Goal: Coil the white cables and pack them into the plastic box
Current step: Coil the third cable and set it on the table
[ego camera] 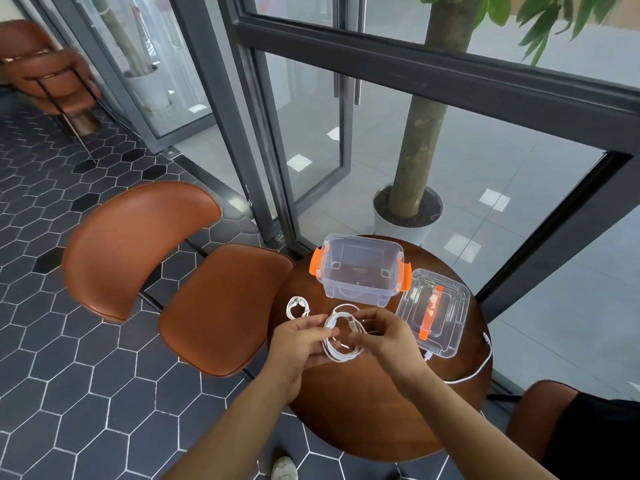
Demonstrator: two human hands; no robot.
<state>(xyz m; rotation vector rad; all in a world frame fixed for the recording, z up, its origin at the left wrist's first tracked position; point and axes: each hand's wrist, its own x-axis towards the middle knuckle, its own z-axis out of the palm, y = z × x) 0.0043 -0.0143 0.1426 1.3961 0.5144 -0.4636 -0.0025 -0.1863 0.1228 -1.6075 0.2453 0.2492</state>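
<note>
Round brown wooden bench (363,420): left hand (298,344) and right hand (388,337) both grip a coiled white cable (341,345) over its middle; clear orange-latched plastic box (360,271) stands open near far edge.

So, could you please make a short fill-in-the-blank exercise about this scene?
The left hand and right hand together hold a coiled white ___.
The plastic box is ___ inside.
Its lid lies off, to the box's ___.
The latches are coloured ___.
Missing: cable, empty, right, orange.
</note>
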